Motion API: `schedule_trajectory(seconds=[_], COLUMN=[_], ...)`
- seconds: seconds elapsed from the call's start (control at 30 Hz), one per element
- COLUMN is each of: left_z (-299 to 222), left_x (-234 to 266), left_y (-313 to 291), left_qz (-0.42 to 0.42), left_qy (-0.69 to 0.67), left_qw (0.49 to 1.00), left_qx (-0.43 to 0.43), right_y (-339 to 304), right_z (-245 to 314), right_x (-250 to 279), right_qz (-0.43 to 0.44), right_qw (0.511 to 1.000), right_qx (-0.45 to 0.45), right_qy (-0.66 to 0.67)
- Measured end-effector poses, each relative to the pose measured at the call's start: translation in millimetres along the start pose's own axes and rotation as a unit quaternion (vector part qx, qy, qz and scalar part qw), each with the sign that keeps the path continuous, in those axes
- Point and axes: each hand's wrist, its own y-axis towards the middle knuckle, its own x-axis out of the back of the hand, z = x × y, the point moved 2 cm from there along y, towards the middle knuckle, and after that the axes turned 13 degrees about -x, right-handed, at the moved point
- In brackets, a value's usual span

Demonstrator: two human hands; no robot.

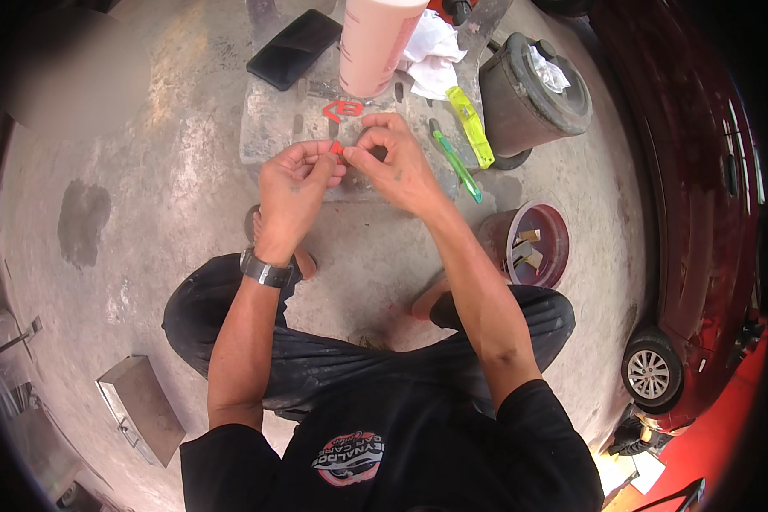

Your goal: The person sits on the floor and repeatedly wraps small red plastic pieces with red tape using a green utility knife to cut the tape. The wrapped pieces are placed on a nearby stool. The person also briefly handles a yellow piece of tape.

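Closest to my camera I have the person's black shirt with a round badge, and beyond it dark trousers, knees spread wide. Both bare forearms reach forward, a dark watch on the left wrist. The left hand pinches a small red piece between thumb and fingertips, over the near part of a worn grey bench. The right hand brings its thumb tip to the right end of that piece, fingers curled above; whether they pinch it too, I cannot tell.

Just past the fingertips I see red cut-out shapes lying on the bench. To their right are a slim green tool and a wider yellow-green one. Farther back stand a pale pink container, a black phone to its left and crumpled white tissue to its right.

Off to the right I get a reddish bucket with small blocks inside, a lidded grey bin and, beyond these, a dark red car
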Motion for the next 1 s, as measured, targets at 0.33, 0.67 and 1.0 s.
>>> schedule_trajectory(seconds=[0.33,0.67,1.0], left_z=[1,1,1], left_x=[0,2,1], left_y=[1,0,1], left_qz=[-0.008,-0.010,-0.012], left_qy=[-0.008,-0.015,-0.007], left_qw=[1.000,1.000,1.000], left_qx=[0.024,0.015,0.025], right_y=[1,-1,-1], right_z=[-3,7,6], right_x=[3,-2,-1], right_qz=[0.038,-0.003,-0.003], right_qw=[0.998,1.000,1.000], right_qx=[-0.003,-0.030,-0.028], right_qy=[0.045,-0.003,0.002])
